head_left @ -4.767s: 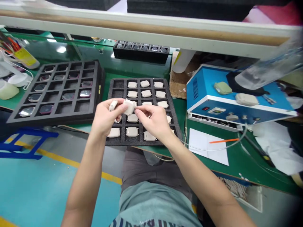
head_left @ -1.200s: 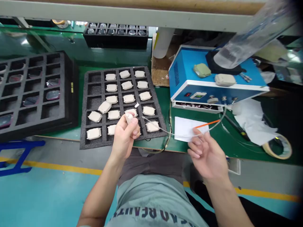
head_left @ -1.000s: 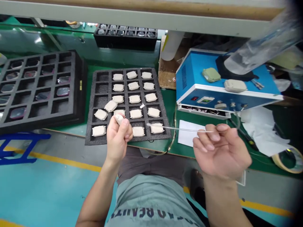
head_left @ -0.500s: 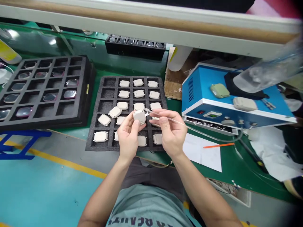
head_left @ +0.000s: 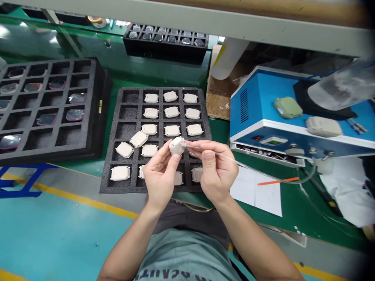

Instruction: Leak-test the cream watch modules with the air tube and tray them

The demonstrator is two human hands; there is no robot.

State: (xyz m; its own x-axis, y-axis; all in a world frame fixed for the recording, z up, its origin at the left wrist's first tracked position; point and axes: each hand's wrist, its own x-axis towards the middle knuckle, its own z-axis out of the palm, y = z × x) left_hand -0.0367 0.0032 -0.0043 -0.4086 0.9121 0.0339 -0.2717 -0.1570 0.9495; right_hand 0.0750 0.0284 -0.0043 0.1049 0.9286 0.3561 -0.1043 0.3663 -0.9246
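Pinched between the thumb and fingers of my left hand (head_left: 161,171) is a small cream watch case (head_left: 177,145), tilted above the foam tray. My right hand (head_left: 218,169) grips the end of a clear thin tube (head_left: 243,166), its tip at the right edge of the case. The tube runs right in a loop to the front of a blue machine (head_left: 249,97). Below both hands lies a black foam tray (head_left: 129,111) with several similar cream cases in its compartments; one case (head_left: 139,139) rests across a divider. My hands hide part of the front rows.
At left, stacked black foam trays (head_left: 66,101) hold several dark glass pieces. A narrow black tray (head_left: 164,50) stands behind. White paper (head_left: 266,199) with an orange stick (head_left: 278,181) lies to the right. On the machine sit a green case (head_left: 288,107) and a cream one (head_left: 324,127).
The watch case has turned in my left hand, and the tube's tip has come up against its edge. The whole view has shifted slightly.
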